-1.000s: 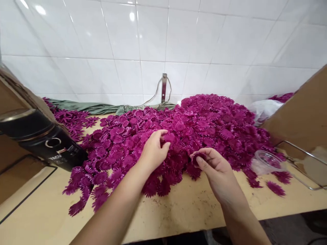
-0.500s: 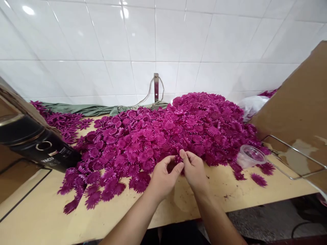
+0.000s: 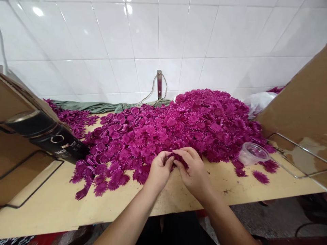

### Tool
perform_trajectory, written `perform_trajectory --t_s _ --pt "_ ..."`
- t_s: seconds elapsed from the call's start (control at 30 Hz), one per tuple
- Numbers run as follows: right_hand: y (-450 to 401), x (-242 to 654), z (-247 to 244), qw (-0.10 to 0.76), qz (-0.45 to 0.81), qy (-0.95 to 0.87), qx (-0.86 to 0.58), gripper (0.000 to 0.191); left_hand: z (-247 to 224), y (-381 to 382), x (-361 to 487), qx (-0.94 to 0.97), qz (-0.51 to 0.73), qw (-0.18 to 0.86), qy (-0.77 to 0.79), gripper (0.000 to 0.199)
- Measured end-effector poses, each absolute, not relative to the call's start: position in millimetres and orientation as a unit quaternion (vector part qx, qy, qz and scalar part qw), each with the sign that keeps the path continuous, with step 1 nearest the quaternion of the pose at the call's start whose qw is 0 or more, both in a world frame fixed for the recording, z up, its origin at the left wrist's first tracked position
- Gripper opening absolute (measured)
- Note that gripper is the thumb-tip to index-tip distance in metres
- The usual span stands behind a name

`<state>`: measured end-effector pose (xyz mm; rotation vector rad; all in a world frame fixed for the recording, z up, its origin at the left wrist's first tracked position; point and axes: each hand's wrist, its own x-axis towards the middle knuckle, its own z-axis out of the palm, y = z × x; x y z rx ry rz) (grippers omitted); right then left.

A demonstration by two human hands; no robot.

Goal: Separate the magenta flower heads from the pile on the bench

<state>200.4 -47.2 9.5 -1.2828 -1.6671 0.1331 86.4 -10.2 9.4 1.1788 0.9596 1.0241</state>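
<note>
A large heap of magenta flower-shaped pieces (image 3: pixel 153 132) lies along the wall side of the table. At its front edge my left hand (image 3: pixel 160 170) pinches a magenta flower piece (image 3: pixel 176 157) between thumb and fingers. My right hand (image 3: pixel 192 168) has its thumb and curved fingers on the same piece, from the right. The fingers of both hands nearly meet and partly hide the piece.
A black bottle (image 3: pixel 58 139) leans by a cardboard box (image 3: pixel 17 102) on the left. On the right are a clear plastic cup (image 3: pixel 252 153), a loose flower piece (image 3: pixel 261 177), a wire frame (image 3: pixel 296 149) and another cardboard box (image 3: pixel 298 112). A green cloth (image 3: pixel 94 107) runs along the white tiled wall.
The right hand's fingers have spread over the top of the piece, and its thumb has moved left. The view has shifted slightly, showing more on the left.
</note>
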Motion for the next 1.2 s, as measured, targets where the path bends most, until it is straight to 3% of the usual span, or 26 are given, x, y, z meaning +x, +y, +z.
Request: perform_trajectory --t_s 0.27,0.5,0.7,0.87,1.07,1.2 --pt "-40.3 200.0 12.9 0.502 0.165 -0.584 -0.616 0.015 10.6 -15.4 81.1 0.630 0.399 0.491 0.450 0.015" --pt "-19.1 194.8 24.1 0.548 0.144 -0.536 -0.626 0.030 18.6 -14.5 73.7 0.666 0.375 0.508 0.398 0.014" --pt "8.4 201.6 23.9 0.605 0.149 -0.494 -0.606 0.025 29.9 -22.5 68.4 0.657 0.396 0.509 0.390 0.010" --pt "25.5 237.6 30.0 0.660 0.139 -0.412 -0.613 0.032 35.0 -37.8 51.6 0.682 0.344 0.538 0.357 0.019" --pt "15.5 223.3 36.6 0.654 0.406 -0.386 -0.508 0.041 36.0 -16.3 45.7 0.605 0.399 0.571 0.385 0.022" --pt "11.9 220.4 26.3 0.642 0.444 -0.348 -0.519 0.045 28.9 -14.7 48.7 0.595 0.406 0.579 0.382 0.026"
